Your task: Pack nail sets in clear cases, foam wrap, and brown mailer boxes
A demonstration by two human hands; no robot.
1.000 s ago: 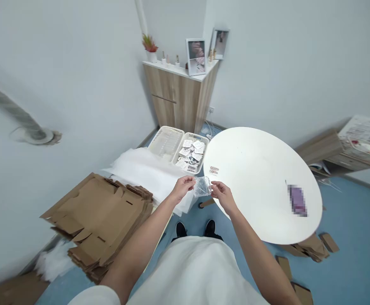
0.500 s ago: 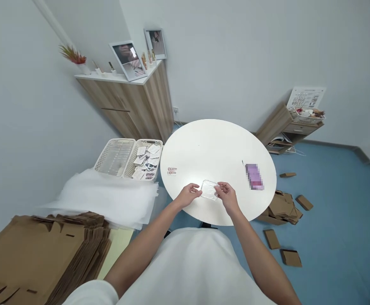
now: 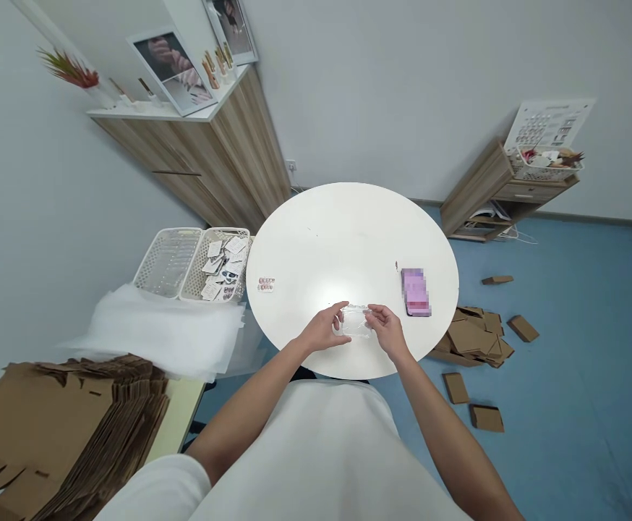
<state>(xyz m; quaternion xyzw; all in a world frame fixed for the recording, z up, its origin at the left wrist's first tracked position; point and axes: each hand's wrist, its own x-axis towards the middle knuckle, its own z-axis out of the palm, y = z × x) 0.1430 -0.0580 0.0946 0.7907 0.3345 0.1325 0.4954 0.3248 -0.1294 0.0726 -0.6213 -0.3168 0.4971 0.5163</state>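
Note:
Between my two hands is a small clear plastic case (image 3: 356, 323), held just above the near part of the round white table (image 3: 343, 224). My left hand (image 3: 322, 330) wraps thumb and fingers around its left end. With fingertips, my right hand (image 3: 387, 331) grips the right end. Glare and transparency hide whether anything lies inside. To the left on the table rests a small card of press-on nails (image 3: 266, 284). On the right lies a purple pixelated item (image 3: 416, 293), with a tiny dark object (image 3: 397, 265) beyond it.
White baskets (image 3: 185, 286) stand left of the table, one filled with small cards. Nearer are white foam sheets (image 3: 153, 333) and stacked flat cardboard boxes (image 3: 50, 427). More cardboard (image 3: 476, 336) lies on the floor at right. Wooden cabinets (image 3: 240, 152) stand along the wall.
My left hand has spread from a pinch at the case's edge to a grip spanning its left end. The right hand stays at the right end. The view has shifted slightly.

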